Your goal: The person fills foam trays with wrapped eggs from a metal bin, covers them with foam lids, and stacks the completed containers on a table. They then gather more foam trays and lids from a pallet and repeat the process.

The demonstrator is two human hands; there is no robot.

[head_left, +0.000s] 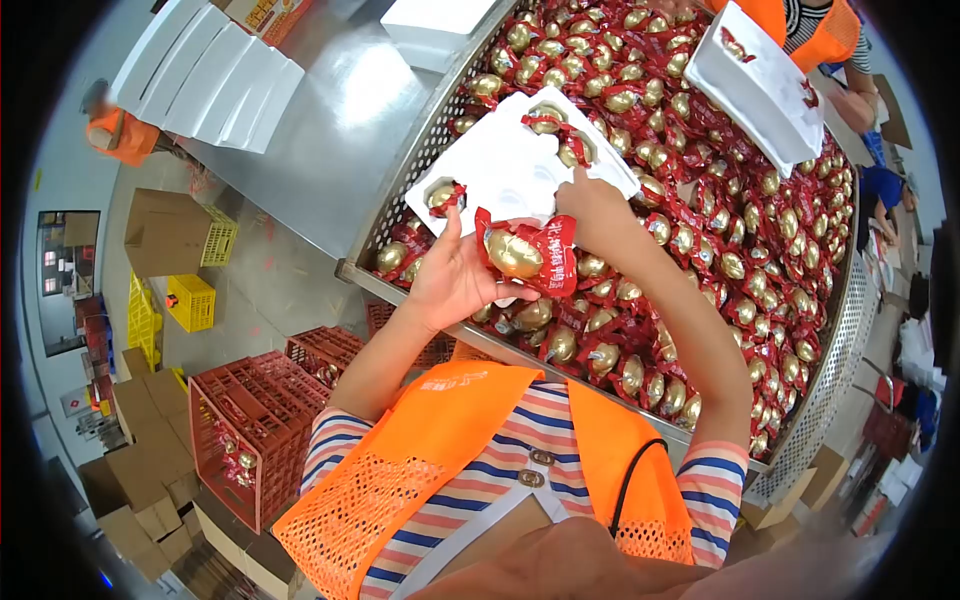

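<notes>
Gold-and-red packet [516,254] lay grasped in left hand [450,277], near edge of white tray [490,165]; right hand [597,212] over its right side, grip unclear; steel tabletop [320,165] stretched left beyond bin rim [405,168]

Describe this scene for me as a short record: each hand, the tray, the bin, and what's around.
Left hand: holding a gold-and-red packet beside the tray
Right hand: over the tray, fingertips near a seated packet; contact unclear
White tray: three packets visible in its hollows, others without one
Metal bin: perforated sides, heaped with similar packets
Across the bin: another person in an orange vest, near a second white tray
To the left: stacked white containers, red crate
</notes>
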